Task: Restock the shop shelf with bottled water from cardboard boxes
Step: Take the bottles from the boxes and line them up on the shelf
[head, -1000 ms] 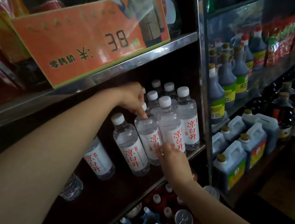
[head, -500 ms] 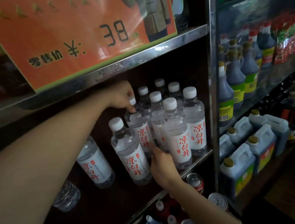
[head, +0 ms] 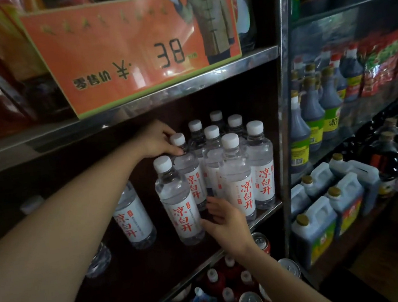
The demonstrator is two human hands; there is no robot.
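Several clear water bottles with white caps and red-lettered labels stand on the dark middle shelf [head: 123,278]. My left hand [head: 158,140] reaches in under the shelf above and pinches the neck of one water bottle [head: 189,169] in the second row. My right hand [head: 223,219] is low at the shelf's front, fingers spread; its fingertips touch the base of that bottle and of the front bottle [head: 179,202] beside it. Another bottle [head: 132,215] stands apart to the left, partly hidden behind my left forearm.
An orange price sign [head: 131,49] reading 38 leans on the metal shelf above. Cans and small bottles [head: 233,286] fill the shelf below. To the right, a second rack holds dark sauce bottles [head: 314,125] and jugs [head: 324,216]. A plastic bottle lies at the shelf's left [head: 98,259].
My left hand has pushed its bottle back into the second row. My right hand slid left and down from the front bottles to the bases near the shelf edge.
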